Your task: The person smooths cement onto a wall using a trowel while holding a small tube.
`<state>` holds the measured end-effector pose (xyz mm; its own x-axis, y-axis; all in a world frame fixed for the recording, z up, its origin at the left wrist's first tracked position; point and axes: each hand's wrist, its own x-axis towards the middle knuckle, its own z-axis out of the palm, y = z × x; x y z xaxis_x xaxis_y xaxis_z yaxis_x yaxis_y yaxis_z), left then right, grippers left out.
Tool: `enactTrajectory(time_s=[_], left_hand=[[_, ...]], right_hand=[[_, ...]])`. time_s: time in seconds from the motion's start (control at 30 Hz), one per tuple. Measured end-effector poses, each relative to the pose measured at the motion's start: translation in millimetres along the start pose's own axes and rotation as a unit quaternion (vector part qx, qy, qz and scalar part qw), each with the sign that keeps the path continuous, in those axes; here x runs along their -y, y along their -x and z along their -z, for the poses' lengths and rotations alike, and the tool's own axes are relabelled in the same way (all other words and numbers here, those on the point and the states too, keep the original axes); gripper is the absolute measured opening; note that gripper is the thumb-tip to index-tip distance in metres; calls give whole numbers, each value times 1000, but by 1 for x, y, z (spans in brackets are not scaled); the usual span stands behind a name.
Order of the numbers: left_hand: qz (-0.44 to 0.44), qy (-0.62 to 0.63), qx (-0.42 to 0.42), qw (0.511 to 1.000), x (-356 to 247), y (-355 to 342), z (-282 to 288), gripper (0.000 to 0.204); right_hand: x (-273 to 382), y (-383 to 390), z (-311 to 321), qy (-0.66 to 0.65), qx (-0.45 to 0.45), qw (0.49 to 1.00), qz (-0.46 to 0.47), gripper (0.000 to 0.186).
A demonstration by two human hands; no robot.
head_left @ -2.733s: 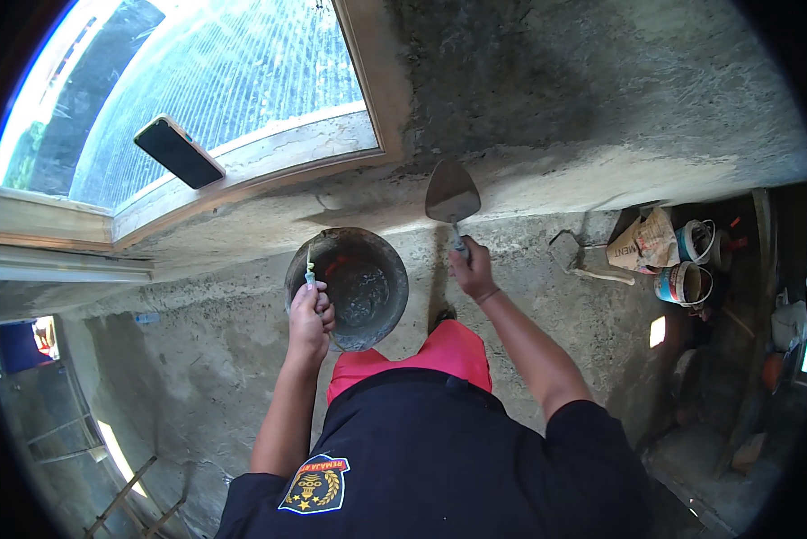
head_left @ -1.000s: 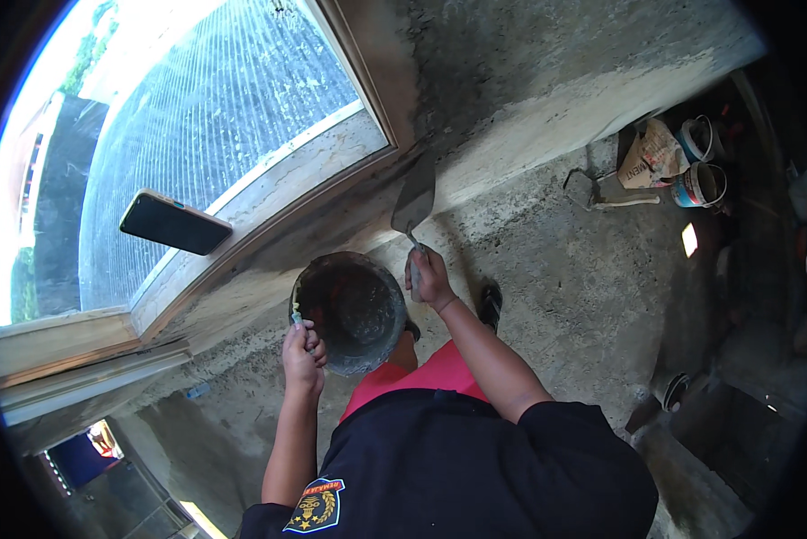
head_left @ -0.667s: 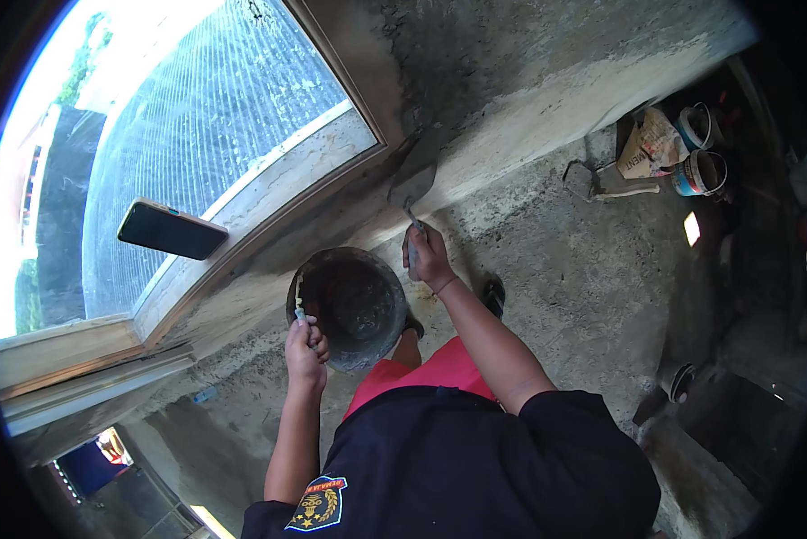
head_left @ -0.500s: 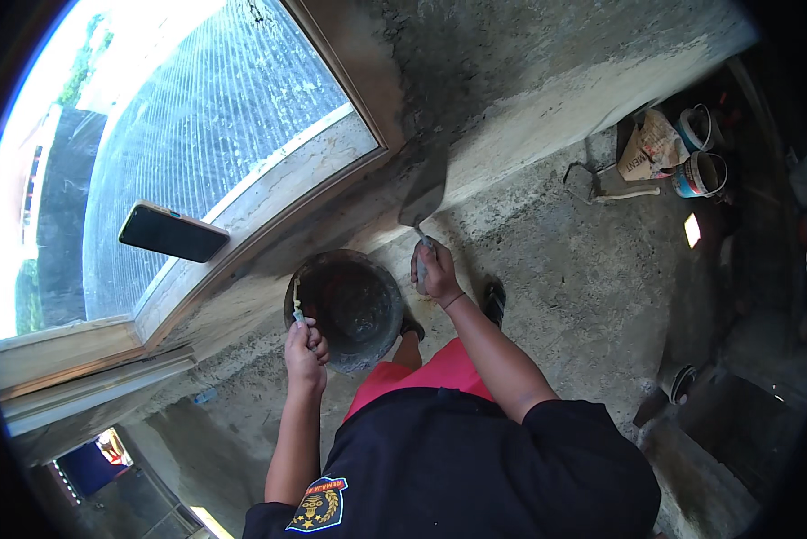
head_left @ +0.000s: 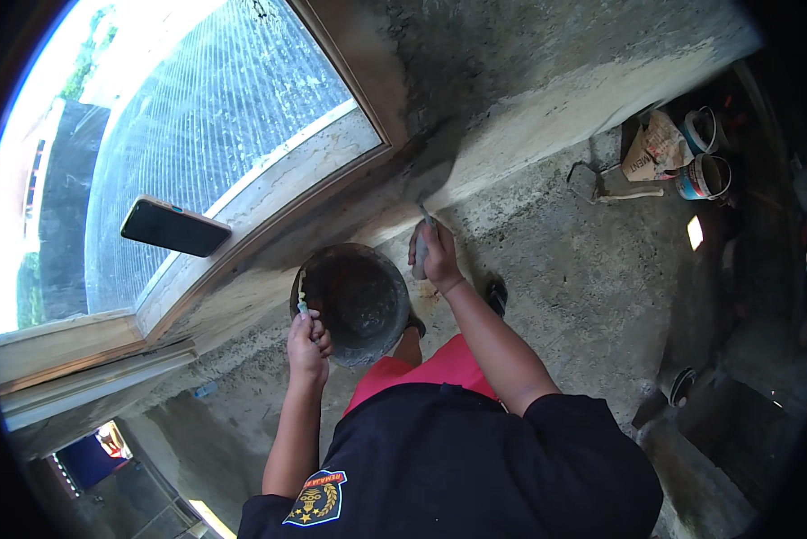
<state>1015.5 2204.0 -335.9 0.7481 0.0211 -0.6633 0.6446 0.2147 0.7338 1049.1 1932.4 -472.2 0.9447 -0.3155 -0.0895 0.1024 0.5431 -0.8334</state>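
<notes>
Beside bucket (head_left: 390, 278): left fingers (head_left: 317, 335) clasping thin tool (head_left: 303, 307); right fingers (head_left: 413, 247) round trowel handle (head_left: 421, 262).

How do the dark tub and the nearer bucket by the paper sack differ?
The dark tub is dark throughout; the nearer bucket has a blue-and-white side. The dark tub is by the left hand; the nearer bucket is beside the paper sack. Both are round and open-topped.

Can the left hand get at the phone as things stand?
Probably not to pick it up: the left hand has its grip closed on a small tool. Otherwise the way to the phone on the sill looks free.
</notes>
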Motion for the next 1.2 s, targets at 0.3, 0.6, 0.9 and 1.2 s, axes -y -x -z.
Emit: enactTrajectory(time_s=[0.3,0.6,0.9,1.2], left_hand=[[2,0,12,1000,-1,-3,-8,20],[1,-2,10,1000,0,-4,-11,21],[-6,-8,15,1000,4,-2,-5,22],[-1,-6,7,1000,1,1,0,22]], right_hand=[[8,8,-2,-2,32,999,-17,44],[-8,22,11,28,29,996,-79,43],[6,2,-27,-1,-8,1000,-7,41],[0,21,-13,-4,-65,998,-15,40]])
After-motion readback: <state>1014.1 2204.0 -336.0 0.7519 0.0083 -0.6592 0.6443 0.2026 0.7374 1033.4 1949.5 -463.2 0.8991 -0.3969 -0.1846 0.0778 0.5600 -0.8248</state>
